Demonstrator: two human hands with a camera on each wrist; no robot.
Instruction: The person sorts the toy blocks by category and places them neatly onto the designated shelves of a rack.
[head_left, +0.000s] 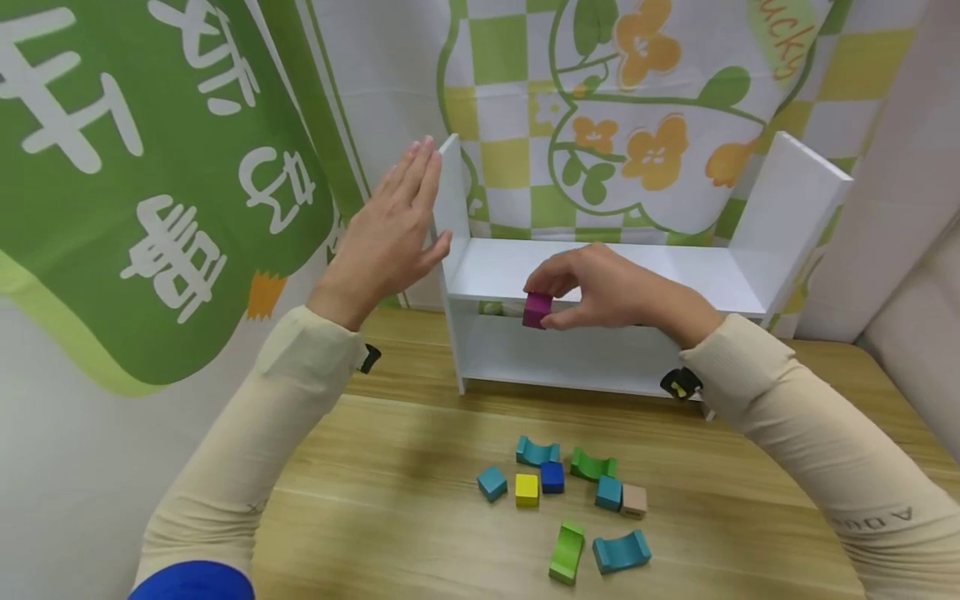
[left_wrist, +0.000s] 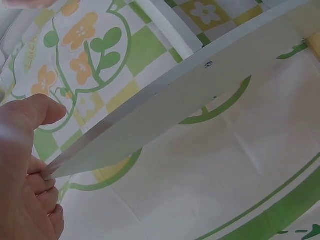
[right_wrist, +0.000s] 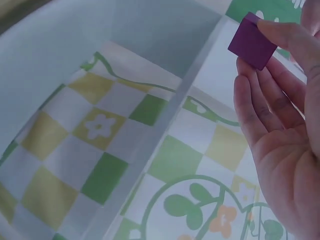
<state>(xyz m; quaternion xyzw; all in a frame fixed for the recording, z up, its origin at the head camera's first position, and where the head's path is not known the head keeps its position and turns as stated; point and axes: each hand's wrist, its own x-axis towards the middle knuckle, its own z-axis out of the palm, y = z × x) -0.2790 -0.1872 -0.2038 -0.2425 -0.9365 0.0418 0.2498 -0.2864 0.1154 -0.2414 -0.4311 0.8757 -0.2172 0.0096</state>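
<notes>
Between thumb and fingers my right hand (head_left: 611, 287) pinches a purple cube (head_left: 537, 309), held in front of the white shelf (head_left: 577, 381) at the level of its upper board. The right wrist view shows the same purple cube (right_wrist: 252, 42) at the fingertips. My left hand (head_left: 390, 225) is raised beside the shelf's left side panel (head_left: 451, 200), fingers straight and close together, thumb apart. In the left wrist view the fingertips lie right at the edge of that side panel (left_wrist: 150, 110).
On the wooden table (head_left: 390, 500) before the shelf lie several small blocks, among them a yellow cube (head_left: 527, 490), a dark blue cube (head_left: 552, 477), a green curved block (head_left: 566, 552) and a teal curved block (head_left: 622, 551). A patterned cloth (head_left: 510, 158) hangs behind the shelf.
</notes>
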